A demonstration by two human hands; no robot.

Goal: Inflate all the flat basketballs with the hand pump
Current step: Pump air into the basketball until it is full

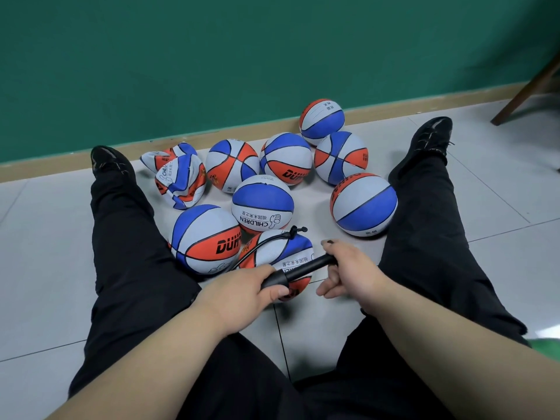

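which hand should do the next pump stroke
Right, likely. The right hand grips the hand pump at its handle end; the left hand steadies the other end, by the hose.

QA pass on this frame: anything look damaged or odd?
Two crumpled balls by the left shoe are collapsed into folds, unlike the round ones. The ball under the hand pump also looks sagged.

Pale grey floor tiles (45, 268) run up to a wooden baseboard (60, 160) under a dark green wall (212, 56). Black trousers (127, 237) spread apart across the floor, ending in black shoes (106, 162). Brown wooden chair legs (524, 92) stand at the far right.
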